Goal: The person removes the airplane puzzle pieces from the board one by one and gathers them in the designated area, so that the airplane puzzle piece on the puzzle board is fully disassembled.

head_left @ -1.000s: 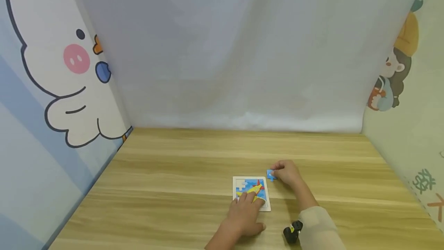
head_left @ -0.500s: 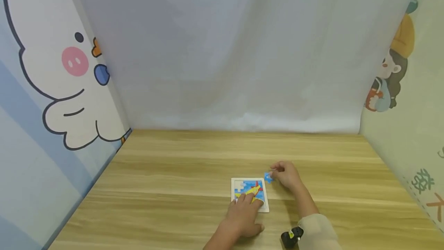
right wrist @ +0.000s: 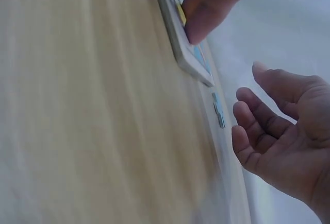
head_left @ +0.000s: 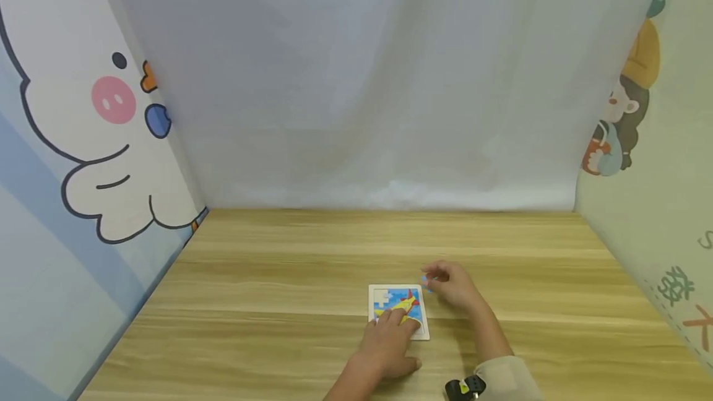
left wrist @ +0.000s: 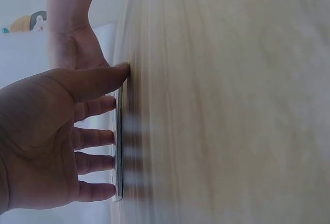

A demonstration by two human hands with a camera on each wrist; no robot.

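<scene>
A square jigsaw puzzle (head_left: 414, 310) in a white frame shows a yellow and red airplane on blue; a pale gap with jigsaw outlines is at its upper left. My left hand (head_left: 388, 344) rests with outstretched fingertips on its near part, hiding some of the picture. In the left wrist view those fingers (left wrist: 95, 137) reach the board edge-on. Beyond the frame's far right corner lies a blue puzzle piece (right wrist: 218, 109), mostly covered in the head view by my right hand (head_left: 458, 288). The right wrist view shows that hand's loosely bent fingers (right wrist: 247, 116) just off the piece.
The wood-grain table (head_left: 267, 265) extends all round the puzzle. A grey-white sheet (head_left: 356, 91) hangs behind it, between walls with cartoon figures. A black wrist device (head_left: 465, 387) sits at the right sleeve (head_left: 507, 379).
The blue piece has turned and shifted slightly left, closer to the frame, and my right hand has moved left over it. My left hand stays on the puzzle. The head view has shifted slightly.
</scene>
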